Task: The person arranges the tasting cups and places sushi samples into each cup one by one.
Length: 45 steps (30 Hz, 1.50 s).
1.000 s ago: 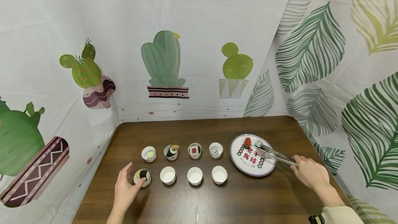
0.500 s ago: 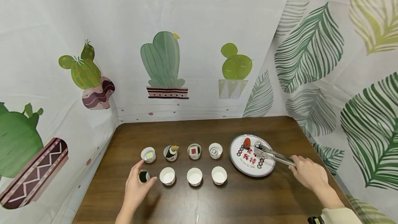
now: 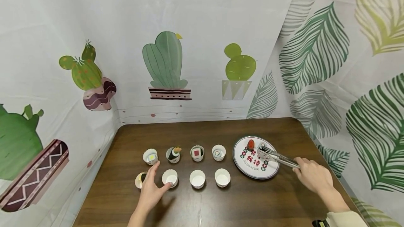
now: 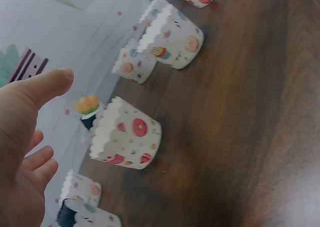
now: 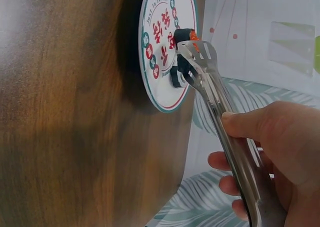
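My left hand (image 3: pixel 150 192) is open, thumb and fingers spread beside an empty white paper cup (image 3: pixel 169 178) in the front row. The thumb tip overlaps the cup's rim in the head view; in the left wrist view the hand stands apart from the patterned cup (image 4: pixel 131 137). Partly behind the hand is a cup (image 3: pixel 138 181) holding dark and yellow sushi. My right hand (image 3: pixel 314 175) grips metal tongs (image 5: pixel 222 109), their tips over a round plate (image 3: pixel 247 168). Near the tips lie a red-topped sushi piece (image 3: pixel 250 145) and a white-and-dark sushi roll (image 5: pixel 176 77).
Along the back row, several cups hold sushi, among them one with a shrimp-like topping (image 3: pixel 174 154) and one with a red square centre (image 3: pixel 197 153). Two more empty cups, a middle one (image 3: pixel 197 179) and a right one (image 3: pixel 222 178), stand in front on the wooden table (image 3: pixel 240 202).
My left hand has moved right, from the leftmost front cup with sushi to the empty cup beside it. My right hand and the tongs stay almost still over the plate.
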Motion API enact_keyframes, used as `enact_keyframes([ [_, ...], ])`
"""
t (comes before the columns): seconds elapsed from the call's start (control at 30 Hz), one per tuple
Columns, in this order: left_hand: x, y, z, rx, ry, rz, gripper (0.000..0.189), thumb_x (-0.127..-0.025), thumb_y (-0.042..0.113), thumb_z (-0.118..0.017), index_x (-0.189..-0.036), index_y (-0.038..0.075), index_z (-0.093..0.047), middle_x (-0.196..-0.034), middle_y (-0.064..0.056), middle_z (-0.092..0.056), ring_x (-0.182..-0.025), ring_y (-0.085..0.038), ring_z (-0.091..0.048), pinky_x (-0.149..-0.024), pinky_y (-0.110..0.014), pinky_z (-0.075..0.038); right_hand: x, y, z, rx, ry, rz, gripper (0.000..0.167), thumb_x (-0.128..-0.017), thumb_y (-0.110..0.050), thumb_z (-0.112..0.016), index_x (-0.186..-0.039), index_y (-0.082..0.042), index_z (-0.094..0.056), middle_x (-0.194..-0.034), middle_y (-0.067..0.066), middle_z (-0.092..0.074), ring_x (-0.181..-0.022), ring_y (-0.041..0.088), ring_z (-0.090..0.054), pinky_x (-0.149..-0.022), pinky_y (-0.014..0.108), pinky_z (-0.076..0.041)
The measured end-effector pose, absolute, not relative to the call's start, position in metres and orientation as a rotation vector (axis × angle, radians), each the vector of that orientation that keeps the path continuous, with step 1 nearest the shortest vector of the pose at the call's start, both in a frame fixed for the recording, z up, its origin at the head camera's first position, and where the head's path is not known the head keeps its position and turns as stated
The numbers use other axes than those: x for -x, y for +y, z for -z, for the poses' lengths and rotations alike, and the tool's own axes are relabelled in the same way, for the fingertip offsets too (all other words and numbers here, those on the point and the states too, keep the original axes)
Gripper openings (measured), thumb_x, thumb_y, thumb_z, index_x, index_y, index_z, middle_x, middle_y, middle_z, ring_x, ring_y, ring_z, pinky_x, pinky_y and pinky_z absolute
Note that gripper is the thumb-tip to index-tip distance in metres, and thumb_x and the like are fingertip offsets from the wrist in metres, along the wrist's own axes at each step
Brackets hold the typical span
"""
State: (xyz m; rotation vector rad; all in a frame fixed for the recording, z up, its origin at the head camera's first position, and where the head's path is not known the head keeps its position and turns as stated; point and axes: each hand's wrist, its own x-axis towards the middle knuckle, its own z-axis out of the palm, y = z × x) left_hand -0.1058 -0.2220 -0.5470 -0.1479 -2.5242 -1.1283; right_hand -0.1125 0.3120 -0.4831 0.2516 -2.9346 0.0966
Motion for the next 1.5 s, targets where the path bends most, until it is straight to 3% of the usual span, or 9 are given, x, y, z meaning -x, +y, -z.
enact_keyframes([
  [0.13, 0.108, -0.219, 0.556, 0.128, -2.553, 1.146, 0.093, -0.058, 0.012, -0.086, -0.137, 0.006, -0.038, -0.136, -0.014, -0.044, -0.12, -0.031, -0.047, -0.091, -0.046, -0.042, 0.113, 0.309, 0.48, -0.259, -2.919, -0.096, 0.03, -0.077, -0.02, -0.067, -0.101, -0.004, -0.06, -0.081, 0.008, -0.064, -0.069, 0.03, -0.058, -0.055, 0.044, -0.044],
  [0.4, 0.109, -0.214, 0.57, 0.094, -2.608, 1.196, 0.093, -0.059, 0.014, -0.085, -0.138, 0.004, -0.036, -0.135, -0.02, -0.044, -0.122, -0.037, -0.043, -0.095, -0.053, -0.038, 0.117, 0.301, 0.477, -0.283, -2.886, -0.093, 0.029, -0.077, -0.021, -0.068, -0.1, -0.005, -0.061, -0.079, 0.006, -0.063, -0.068, 0.029, -0.058, -0.052, 0.043, -0.043],
  [1.5, 0.114, -0.21, 0.595, -0.035, -2.604, 1.229, 0.077, -0.061, 0.014, -0.084, -0.128, 0.003, -0.048, -0.122, -0.016, -0.058, -0.111, -0.033, -0.055, -0.09, -0.047, -0.042, 0.138, 0.25, 0.463, -0.404, -2.842, -0.109, 0.029, -0.078, -0.021, -0.065, -0.104, -0.006, -0.062, -0.092, 0.009, -0.066, -0.08, 0.03, -0.061, -0.058, 0.042, -0.047],
])
